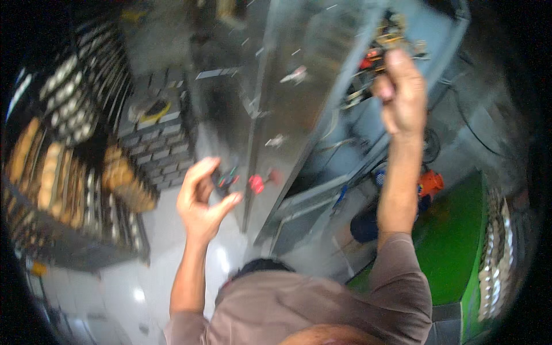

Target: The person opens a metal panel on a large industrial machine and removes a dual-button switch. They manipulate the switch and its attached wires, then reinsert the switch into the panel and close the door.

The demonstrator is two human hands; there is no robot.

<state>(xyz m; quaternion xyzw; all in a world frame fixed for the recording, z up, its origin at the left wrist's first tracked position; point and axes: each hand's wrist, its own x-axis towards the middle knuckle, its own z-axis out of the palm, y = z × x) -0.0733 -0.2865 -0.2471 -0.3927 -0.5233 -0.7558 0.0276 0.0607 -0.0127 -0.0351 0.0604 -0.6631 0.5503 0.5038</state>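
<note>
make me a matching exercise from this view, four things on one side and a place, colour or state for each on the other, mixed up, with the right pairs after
Column 1
1. right hand
2. left hand
3. bread rows
4. large unit at lower right

Column 2
A. green
B. at the pale blue cabinet
C. on the rack at picture left
D. thumb and fingers spread apart

Right pairs: 1-B, 2-D, 3-C, 4-A

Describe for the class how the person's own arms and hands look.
The left hand and right hand are ungloved, with no visible markings. Both forearms are bare, with no visible watch or bracelet. The short sleeves are plain greyish brown, matching the shirt.
</note>
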